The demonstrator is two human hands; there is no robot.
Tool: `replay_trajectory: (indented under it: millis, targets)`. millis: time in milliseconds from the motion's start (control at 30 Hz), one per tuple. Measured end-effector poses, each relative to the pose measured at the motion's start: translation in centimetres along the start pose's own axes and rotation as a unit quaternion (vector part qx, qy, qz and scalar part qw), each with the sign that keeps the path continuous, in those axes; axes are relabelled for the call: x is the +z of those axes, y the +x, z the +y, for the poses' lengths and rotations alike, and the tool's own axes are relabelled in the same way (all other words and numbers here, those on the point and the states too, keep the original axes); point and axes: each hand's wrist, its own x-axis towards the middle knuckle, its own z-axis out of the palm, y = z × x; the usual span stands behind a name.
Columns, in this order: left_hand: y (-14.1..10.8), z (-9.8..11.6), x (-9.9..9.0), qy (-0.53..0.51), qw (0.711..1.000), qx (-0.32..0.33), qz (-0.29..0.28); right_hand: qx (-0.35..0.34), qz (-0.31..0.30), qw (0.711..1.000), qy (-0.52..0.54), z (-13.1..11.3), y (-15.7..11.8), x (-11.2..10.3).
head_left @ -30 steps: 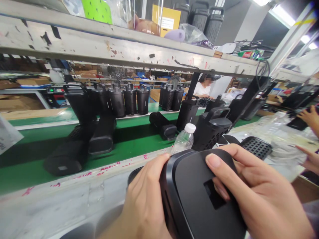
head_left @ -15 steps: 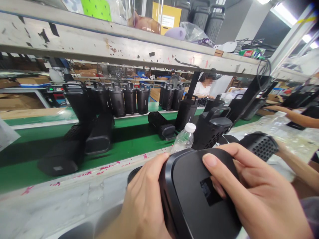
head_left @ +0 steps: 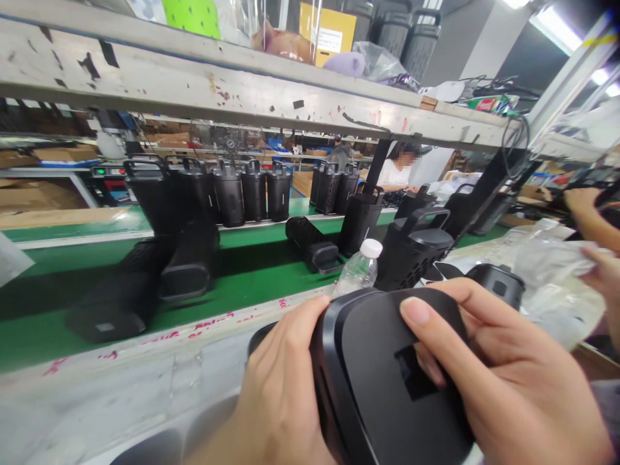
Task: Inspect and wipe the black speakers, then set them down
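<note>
My left hand [head_left: 285, 381] is wrapped round a black, rounded speaker-like casing [head_left: 334, 387], its end turned up towards me. Over that end lies a thin black pad [head_left: 378, 361] with rounded corners and a square cutout. My right hand [head_left: 513, 374] pinches the pad's far right edge, thumb on top, and a fingertip shows through the cutout. Whether the pad touches the casing all over, I cannot tell. Just beyond my hands stands a clear plastic bottle [head_left: 359, 268] with a white cap.
Several black casings with handles [head_left: 227, 194] stand along the green conveyor belt [head_left: 252, 271]; others lie on it. A scuffed white shelf [head_left: 242, 87] crosses above. At right, another person's hand [head_left: 603, 271] is at a clear plastic bag [head_left: 547, 265]. Dark flat pieces [head_left: 150, 449] lie at the bottom left.
The pad and my right hand have shifted slightly right. The casings lying on the belt at left have moved a little left. The other person's hands now hold the plastic bag.
</note>
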Motion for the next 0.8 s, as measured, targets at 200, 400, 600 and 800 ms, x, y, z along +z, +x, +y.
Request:
replay_trajectory:
  millis: [200,400,600,800]
  targets:
    - [0.04,-0.39,0.0,0.016,1.0,0.003,0.008,0.06,-0.016,0.992,0.109,-0.18,0.19,0.34]
    - [-0.15,0.11,0.21,0.004,0.999,-0.045,0.0,0.132,0.011,0.967,0.218,-0.09,0.47,0.31]
    - [-0.24,-0.33,-0.34,-0.011,0.999,0.007,-0.032,0.091,-0.072,0.988,0.106,-0.04,0.33,-0.4]
    - [0.08,-0.53,-0.7,0.01,0.998,0.03,-0.047,0.073,-0.056,0.994,0.06,0.04,0.32,-0.2]
